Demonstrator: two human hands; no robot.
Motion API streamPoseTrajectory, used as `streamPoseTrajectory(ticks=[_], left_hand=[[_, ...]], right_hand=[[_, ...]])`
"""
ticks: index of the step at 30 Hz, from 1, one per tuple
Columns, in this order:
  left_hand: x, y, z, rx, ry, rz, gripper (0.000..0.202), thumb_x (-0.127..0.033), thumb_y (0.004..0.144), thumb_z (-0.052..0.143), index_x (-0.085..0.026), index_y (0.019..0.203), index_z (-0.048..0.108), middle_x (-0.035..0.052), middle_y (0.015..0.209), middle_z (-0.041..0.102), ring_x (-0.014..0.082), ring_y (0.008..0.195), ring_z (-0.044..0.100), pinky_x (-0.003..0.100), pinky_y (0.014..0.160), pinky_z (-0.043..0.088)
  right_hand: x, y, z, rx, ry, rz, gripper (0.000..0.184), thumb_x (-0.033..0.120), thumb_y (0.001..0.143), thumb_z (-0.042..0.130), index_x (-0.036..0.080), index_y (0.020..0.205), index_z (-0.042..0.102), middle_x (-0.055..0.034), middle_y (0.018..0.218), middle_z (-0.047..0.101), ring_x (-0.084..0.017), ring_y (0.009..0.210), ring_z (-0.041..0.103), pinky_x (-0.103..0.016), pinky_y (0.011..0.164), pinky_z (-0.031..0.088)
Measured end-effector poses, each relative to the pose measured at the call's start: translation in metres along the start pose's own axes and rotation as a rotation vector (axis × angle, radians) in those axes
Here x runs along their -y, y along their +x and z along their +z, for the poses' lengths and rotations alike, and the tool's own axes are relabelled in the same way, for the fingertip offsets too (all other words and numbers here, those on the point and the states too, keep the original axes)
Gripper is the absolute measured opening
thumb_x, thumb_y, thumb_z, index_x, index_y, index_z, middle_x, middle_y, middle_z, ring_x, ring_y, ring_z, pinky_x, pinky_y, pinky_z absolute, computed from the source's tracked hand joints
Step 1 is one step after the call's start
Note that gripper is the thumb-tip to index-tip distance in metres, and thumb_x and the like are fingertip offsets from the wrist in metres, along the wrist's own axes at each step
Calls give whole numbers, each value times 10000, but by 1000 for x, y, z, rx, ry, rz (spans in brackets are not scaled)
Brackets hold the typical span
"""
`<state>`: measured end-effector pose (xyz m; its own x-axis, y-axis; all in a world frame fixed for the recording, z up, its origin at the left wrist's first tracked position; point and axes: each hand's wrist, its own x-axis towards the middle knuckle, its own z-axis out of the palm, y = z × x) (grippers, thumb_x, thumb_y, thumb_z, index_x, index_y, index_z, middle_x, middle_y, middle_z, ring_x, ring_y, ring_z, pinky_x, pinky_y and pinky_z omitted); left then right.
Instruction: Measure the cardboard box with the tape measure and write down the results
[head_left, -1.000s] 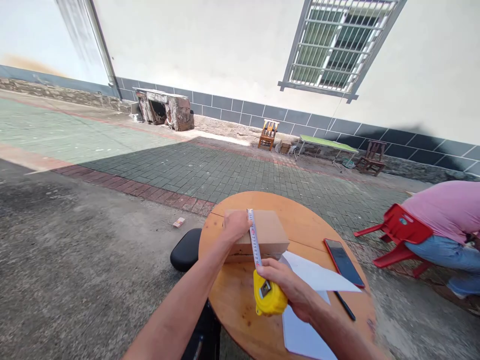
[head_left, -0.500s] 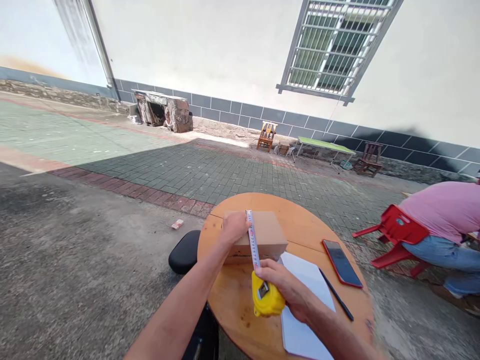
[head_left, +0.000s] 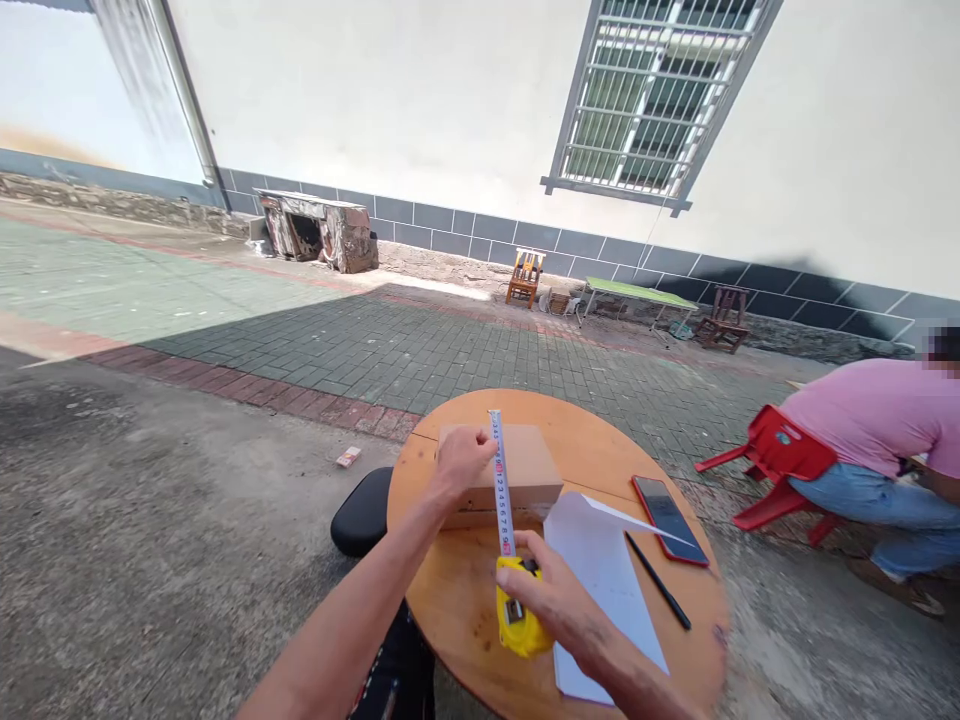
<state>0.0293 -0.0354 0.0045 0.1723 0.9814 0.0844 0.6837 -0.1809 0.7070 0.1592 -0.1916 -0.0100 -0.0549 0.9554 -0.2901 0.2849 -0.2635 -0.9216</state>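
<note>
A brown cardboard box [head_left: 525, 470] lies on a round wooden table [head_left: 600, 430]. My left hand [head_left: 459, 462] rests closed on the box's left top edge, pinching the white tape blade [head_left: 499, 490] against it. My right hand [head_left: 551, 600] grips a yellow tape measure [head_left: 516, 620] near the table's front edge. The blade runs from the case up over the box to its far edge. A white paper sheet [head_left: 607, 590] lies just right of my right hand, its far corner lifted.
A red phone [head_left: 669, 506] and a black pen [head_left: 658, 594] lie on the table's right side. A black stool [head_left: 363, 512] stands left of the table. A person in a pink shirt [head_left: 885, 415] sits on a red chair [head_left: 780, 455] at right. Chairs and a green table stand by the wall.
My right hand has pulled the yellow case nearer to me, so more blade shows. The paper's far corner has lifted again. The view has shifted slightly right.
</note>
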Motion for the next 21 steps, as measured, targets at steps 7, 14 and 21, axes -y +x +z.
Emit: streamPoseTrajectory(ticks=[7,14,21], left_hand=[[1,-84,2,-94,-206,99,233,-328,827,476,-185,694,602,-35,633,591,120,623,534,211,571,386],[16,-159,31,-116,-160,81,177,-265,773,530,-210,610,572,3,637,607,169,679,547,291,683,396],[38,-186,37,-102,-224,74,215,-301,842,485,-219,701,625,13,715,647,174,713,582,294,714,432]], right_hand=[[-25,-28,8,-89,42,-64,637,269,697,651,166,1289,438,-71,1080,643,-222,894,613,-325,773,477],[-42,-36,22,-91,-74,-206,641,218,740,642,171,1338,417,-106,1278,606,-257,1141,584,-347,979,442],[-63,-37,38,-102,-224,-238,723,246,759,638,148,1423,369,-144,1426,506,-301,1306,480,-438,1105,356]])
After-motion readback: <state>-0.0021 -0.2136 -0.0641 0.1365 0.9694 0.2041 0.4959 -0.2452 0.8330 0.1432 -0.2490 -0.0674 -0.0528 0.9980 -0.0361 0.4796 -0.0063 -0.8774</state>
